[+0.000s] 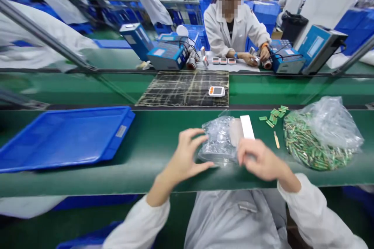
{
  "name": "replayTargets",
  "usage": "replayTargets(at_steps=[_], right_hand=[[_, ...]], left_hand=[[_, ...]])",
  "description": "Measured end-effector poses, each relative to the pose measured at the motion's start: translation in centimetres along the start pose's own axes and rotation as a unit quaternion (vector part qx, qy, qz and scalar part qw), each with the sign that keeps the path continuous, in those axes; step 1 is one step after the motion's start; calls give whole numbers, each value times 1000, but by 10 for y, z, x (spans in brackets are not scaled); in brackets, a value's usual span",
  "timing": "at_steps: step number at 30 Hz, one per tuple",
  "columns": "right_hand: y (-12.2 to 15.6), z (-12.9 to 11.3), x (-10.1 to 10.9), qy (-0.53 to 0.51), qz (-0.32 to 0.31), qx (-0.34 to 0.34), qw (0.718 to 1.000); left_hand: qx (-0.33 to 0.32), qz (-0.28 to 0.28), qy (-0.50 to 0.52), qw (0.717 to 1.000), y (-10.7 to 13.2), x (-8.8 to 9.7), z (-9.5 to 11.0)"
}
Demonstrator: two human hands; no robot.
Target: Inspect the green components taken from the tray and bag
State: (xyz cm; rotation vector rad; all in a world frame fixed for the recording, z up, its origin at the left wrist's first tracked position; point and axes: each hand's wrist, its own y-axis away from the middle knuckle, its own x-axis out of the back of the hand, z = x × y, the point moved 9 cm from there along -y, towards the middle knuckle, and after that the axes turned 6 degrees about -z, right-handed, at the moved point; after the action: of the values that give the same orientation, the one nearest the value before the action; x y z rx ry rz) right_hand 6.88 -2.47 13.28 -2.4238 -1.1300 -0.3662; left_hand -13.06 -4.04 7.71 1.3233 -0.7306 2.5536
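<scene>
Clear plastic bag [218,140] between hands; left hand [185,155] open-fingered, right hand [260,159] curled, grip unclear; large bag of green strips [309,144] sits heaped.

A blue plastic tray [64,138] is being left lying on the green conveyor belt [163,124], and a small white-and-orange device [216,91] is being held up on a worn black mat [163,93]; further along, small units are being handled by a white-coated co-worker [222,31] between blue-cased machines [168,56], blue crates [263,11] being kept behind
</scene>
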Motion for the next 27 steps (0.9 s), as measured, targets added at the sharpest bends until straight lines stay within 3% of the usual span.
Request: replayTargets(at_steps=[1,3,6,9,12,14,17,19,21,23,27], right_hand=[[2,4,-26,-4,-50,-2,999],[6,23,-64,71,-89,-44,993],[-3,49,-77,222,-51,-94,969],[-30,58,-52,261,-5,-101,960],[-62,56,-21,256,-16,-82,963],[-78,57,-10,287,-79,-91,950],[-88,65,-3,337,-218,-165,901],[-93,60,3,333,-259,-185,888],[-103,45,12,315,-232,-157,907],[-113,31,25,309,-164,-118,929],[-114,15,41,317,-66,-54,945]], left_hand=[[-13,-3,8,1000,1,-7,-1],[-29,-8,43,999,-1,-21,-1],[4,5,105,994,-17,-27,0],[75,8,149,986,-46,-16,-2],[141,16,216,966,-74,-1,-10],[166,31,276,946,-88,8,-14],[183,39,341,921,-101,14,-14],[191,41,365,911,-107,15,-12],[198,47,391,898,-113,12,-13],[204,59,426,879,-118,8,-16],[219,90,498,834,-122,-1,-23]])
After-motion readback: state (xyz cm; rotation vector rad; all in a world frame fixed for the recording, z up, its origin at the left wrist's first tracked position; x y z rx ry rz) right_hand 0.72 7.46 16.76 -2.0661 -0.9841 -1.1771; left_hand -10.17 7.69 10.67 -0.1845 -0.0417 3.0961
